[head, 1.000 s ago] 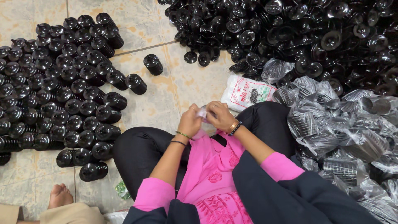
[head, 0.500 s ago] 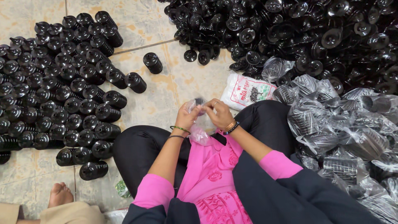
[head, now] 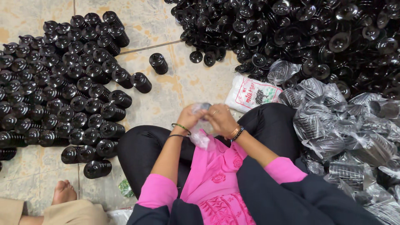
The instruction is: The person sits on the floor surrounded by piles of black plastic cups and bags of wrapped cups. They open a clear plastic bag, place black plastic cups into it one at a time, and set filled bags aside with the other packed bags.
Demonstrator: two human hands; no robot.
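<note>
Both hands, left hand (head: 189,118) and right hand (head: 221,118), grip a clear plastic bag (head: 201,135) over the lap. Bagged black parts (head: 341,133) lie on the right. A larger loose pile (head: 300,33) remains unbagged.

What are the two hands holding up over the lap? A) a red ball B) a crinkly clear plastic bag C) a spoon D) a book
B: the left hand and the right hand meet on a crinkly clear plastic bag that hangs down over the pink top, with rows of black stacked pieces lying on the floor at the left.
</note>
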